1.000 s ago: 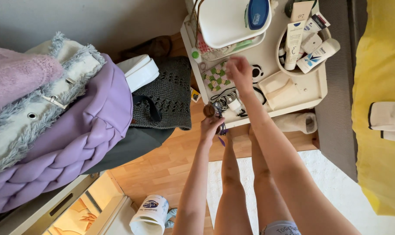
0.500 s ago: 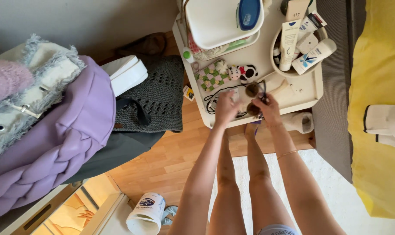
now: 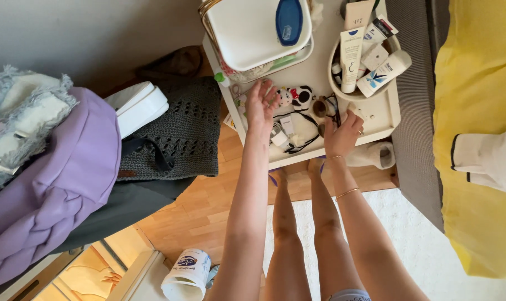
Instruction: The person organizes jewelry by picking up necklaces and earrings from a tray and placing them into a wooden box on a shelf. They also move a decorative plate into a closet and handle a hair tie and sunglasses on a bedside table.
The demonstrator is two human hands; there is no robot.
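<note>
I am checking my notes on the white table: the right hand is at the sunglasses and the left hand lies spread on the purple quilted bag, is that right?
Not quite. In the head view the left hand is spread over the white table, while the purple quilted bag lies untouched. The right hand is indeed at the sunglasses.

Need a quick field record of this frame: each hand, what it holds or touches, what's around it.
surface: white bedside table
left hand: fingers spread, flat over the table's left part, holds nothing
right hand: at the sunglasses, grip unclear
between hands: cow plush toy, white charger with black cable
behind: bowl of cosmetic tubes, white tray
floor left: grey knit bag
</note>
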